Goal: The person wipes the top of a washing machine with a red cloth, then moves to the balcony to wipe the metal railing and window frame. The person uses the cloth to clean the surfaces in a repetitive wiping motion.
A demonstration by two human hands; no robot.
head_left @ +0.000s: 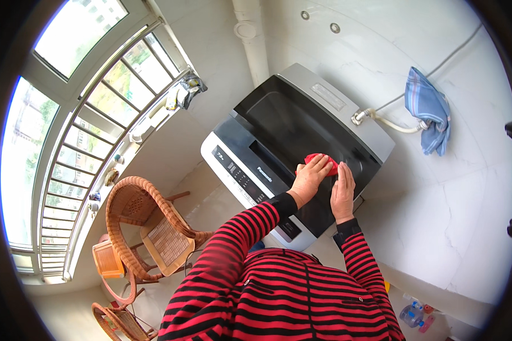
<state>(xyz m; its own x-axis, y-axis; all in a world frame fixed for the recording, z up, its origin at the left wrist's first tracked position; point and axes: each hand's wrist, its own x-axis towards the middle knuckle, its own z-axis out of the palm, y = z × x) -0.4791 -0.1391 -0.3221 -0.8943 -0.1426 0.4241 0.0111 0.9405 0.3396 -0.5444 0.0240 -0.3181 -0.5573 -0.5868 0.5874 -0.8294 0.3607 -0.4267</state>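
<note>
A top-loading washing machine (301,113) with a dark glossy lid and a grey-white body stands in front of me, its lid down. On the right part of the lid lies a bunched red cloth (331,166). My left hand (311,178) is over the cloth, fingers closed on it and pressing it to the lid; they hide much of it. Just right of it is my right hand (343,193), fingers stretched straight and side by side, close to the cloth's edge. Nothing shows in that hand, though its palm is turned away.
A pale hose (401,129) joins the machine's back to a wall tap wrapped in a blue cloth (424,111). Rattan chairs (132,199) stand at left below a barred window with small items along its sill (153,118). A plastic bottle (411,315) lies at lower right.
</note>
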